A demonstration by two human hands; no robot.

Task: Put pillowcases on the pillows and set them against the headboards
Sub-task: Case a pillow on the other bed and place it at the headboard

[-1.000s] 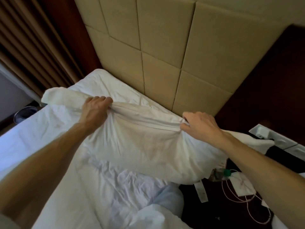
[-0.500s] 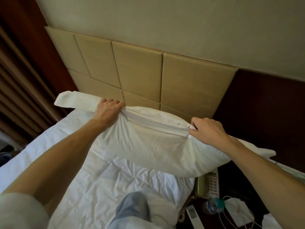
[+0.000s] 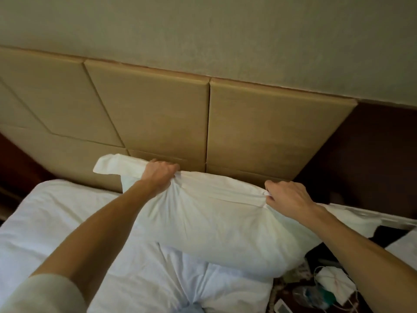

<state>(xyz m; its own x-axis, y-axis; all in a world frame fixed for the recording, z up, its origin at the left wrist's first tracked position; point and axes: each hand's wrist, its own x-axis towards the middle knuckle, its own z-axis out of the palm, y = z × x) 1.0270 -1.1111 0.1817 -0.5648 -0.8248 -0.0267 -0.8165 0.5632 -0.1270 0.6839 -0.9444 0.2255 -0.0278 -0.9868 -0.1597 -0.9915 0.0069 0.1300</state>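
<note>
A white pillow in its pillowcase (image 3: 216, 224) hangs above the bed, held up by its top edge just in front of the tan padded headboard (image 3: 158, 114). My left hand (image 3: 161, 175) is clenched on the upper left part of the case, where a loose flap sticks out to the left. My right hand (image 3: 286, 195) pinches the upper right part. The pillow's lower edge hangs over the right side of the white sheeted mattress (image 3: 56, 227).
A dark bedside table (image 3: 316, 297) at the lower right carries a folded white cloth with a cord, a plastic bottle and a remote. Dark wood panelling flanks the headboard on both sides. A plain wall rises above it.
Both hands have carried the pillow up and closer to the headboard. My view has tilted upward, so more wall shows and the curtain at the left is out of sight.
</note>
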